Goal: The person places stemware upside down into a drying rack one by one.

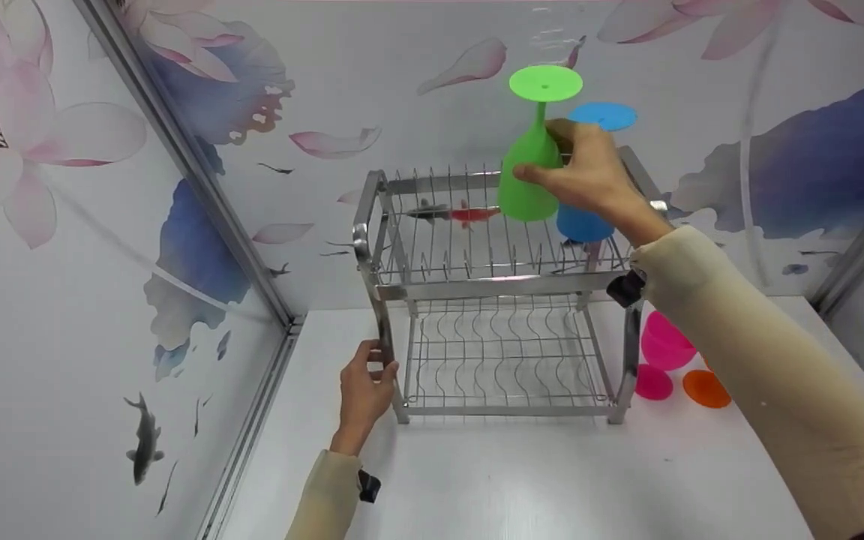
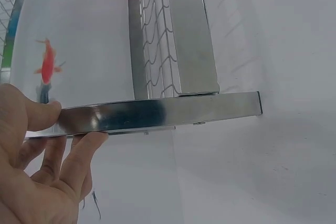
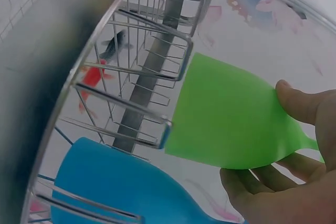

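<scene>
The head view is bright and evenly lit, apparently from above. Below the right hand (image 1: 589, 169), the rack (image 1: 507, 286) shows pale glare along its front; above that grip, small white reflections mark the wall (image 1: 417, 45). Lower and right of the left hand (image 1: 363, 391), the table (image 1: 522, 480) carries a hazy sheen. Both wrist views look dimmer, greyer, softer. Beyond the left grip, the rack mirrors a dark patch; opposite the right grip, its nearest metal is blurred.

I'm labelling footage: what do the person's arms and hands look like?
The left hand and right hand are ungloved. Both arms have long cream sleeves, with a small black object near each cuff.
</scene>
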`<state>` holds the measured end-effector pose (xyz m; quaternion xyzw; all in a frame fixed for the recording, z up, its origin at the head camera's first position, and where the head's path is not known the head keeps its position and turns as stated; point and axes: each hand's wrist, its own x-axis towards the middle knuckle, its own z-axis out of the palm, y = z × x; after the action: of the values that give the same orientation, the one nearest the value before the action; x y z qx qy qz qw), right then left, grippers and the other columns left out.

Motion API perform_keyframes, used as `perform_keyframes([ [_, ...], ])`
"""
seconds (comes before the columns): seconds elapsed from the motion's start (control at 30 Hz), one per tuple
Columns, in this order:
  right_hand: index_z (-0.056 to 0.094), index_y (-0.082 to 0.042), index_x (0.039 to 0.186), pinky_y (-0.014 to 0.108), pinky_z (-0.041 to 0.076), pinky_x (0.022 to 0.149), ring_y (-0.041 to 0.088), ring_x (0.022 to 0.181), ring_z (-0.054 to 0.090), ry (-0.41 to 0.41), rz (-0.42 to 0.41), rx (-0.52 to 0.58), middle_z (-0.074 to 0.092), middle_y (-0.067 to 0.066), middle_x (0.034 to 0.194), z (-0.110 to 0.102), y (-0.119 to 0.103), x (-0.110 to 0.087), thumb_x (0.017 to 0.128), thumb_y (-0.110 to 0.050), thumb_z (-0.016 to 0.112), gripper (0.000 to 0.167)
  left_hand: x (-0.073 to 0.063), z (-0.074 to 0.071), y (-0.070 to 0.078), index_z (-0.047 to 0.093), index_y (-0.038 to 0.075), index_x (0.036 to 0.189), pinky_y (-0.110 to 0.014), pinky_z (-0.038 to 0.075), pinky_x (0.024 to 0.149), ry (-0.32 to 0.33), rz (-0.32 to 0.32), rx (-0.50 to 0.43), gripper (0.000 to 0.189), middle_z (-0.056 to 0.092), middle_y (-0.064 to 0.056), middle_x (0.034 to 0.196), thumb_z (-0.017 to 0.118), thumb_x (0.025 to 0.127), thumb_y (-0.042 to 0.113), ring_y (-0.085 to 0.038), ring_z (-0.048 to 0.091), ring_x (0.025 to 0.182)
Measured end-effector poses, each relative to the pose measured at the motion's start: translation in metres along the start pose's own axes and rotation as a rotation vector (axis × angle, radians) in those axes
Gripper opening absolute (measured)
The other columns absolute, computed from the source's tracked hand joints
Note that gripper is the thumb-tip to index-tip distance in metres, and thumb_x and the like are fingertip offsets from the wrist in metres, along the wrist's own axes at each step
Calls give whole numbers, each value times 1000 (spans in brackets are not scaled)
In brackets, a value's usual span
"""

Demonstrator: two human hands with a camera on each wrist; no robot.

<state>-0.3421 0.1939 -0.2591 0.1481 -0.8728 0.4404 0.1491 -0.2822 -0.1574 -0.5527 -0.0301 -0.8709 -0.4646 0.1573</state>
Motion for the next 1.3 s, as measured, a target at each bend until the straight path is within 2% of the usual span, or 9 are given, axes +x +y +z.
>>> perform_keyframes([
  [0.1,58,0,148,55,53,115,37,133,65,6,16,-4,65,20,145,7,5,3,95,-25,82,64,-1,0,0,65,10,134,-39,68,78,-2,-15,4,37,74,-12,114,75,98,6,-25,78,91],
  [0.23,57,0,149,56,53,115,39,134,64,4,39,-18,64,22,146,15,10,5,96,-24,81,63,-1,0,1,64,8,134,-39,68,79,1,-2,10,37,73,-13,114,74,99,6,-25,78,92],
  [0.67,56,7,145,61,52,114,45,133,62,-20,53,-21,63,28,143,35,27,5,99,-17,76,55,-1,2,0,64,8,134,-38,68,78,9,-9,19,38,74,-12,114,76,98,6,-24,78,90],
  [0.87,50,3,151,61,48,118,44,139,57,-48,97,-26,57,26,149,40,31,4,102,-18,73,58,0,2,0,64,8,135,-36,68,79,7,-3,25,38,74,-12,114,75,98,7,-24,78,92],
  [1.3,45,6,153,63,48,117,48,140,55,-54,108,-44,55,30,151,45,33,4,102,-14,72,61,-2,2,-1,65,10,135,-38,68,77,18,-5,5,39,74,-12,114,76,98,7,-24,79,90],
])
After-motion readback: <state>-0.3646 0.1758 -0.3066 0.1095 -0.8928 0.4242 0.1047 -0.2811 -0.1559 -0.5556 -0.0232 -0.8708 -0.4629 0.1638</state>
